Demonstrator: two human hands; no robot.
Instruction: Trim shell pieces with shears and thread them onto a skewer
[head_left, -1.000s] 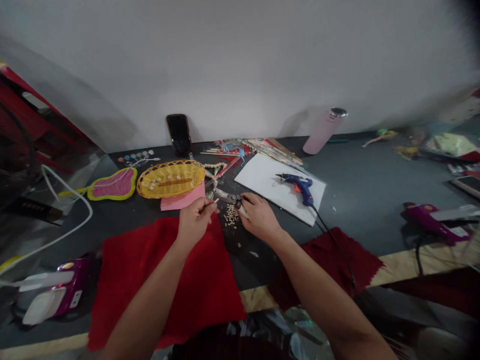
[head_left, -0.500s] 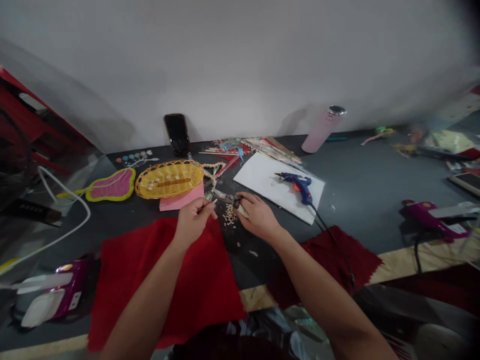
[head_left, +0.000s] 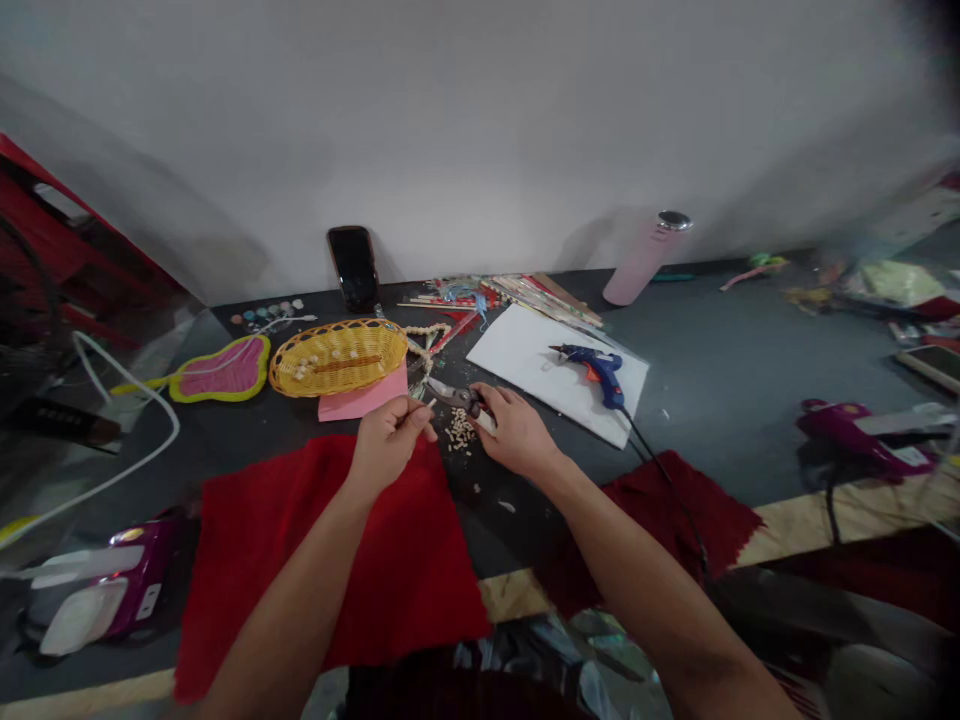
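My left hand [head_left: 390, 436] pinches a short pale stick [head_left: 431, 403], its tip poking out past the fingers near the tool. My right hand [head_left: 517, 428] is wrapped round the handles of cutting pliers [head_left: 455, 396], whose jaws point left toward the stick. Below the pliers lies a small heap of pale cut pieces [head_left: 459, 432] on the dark table. Just beyond my left hand sits an oval yellow wicker basket [head_left: 341, 375] with a few pale bits inside, resting partly on a pink sheet [head_left: 367, 402].
A blue glue gun [head_left: 596, 370] lies on a white board [head_left: 517, 350], its cord trailing forward. Red cloths [head_left: 405, 560] cover the near edge. A phone [head_left: 354, 268] leans on the wall; a pink tumbler [head_left: 637, 265] stands farther right. Purple power strips [head_left: 142, 580] flank the workspace.
Almost nothing differs. The pliers' handles look slightly more spread in my right hand, while my left hand stays in place with the stick.
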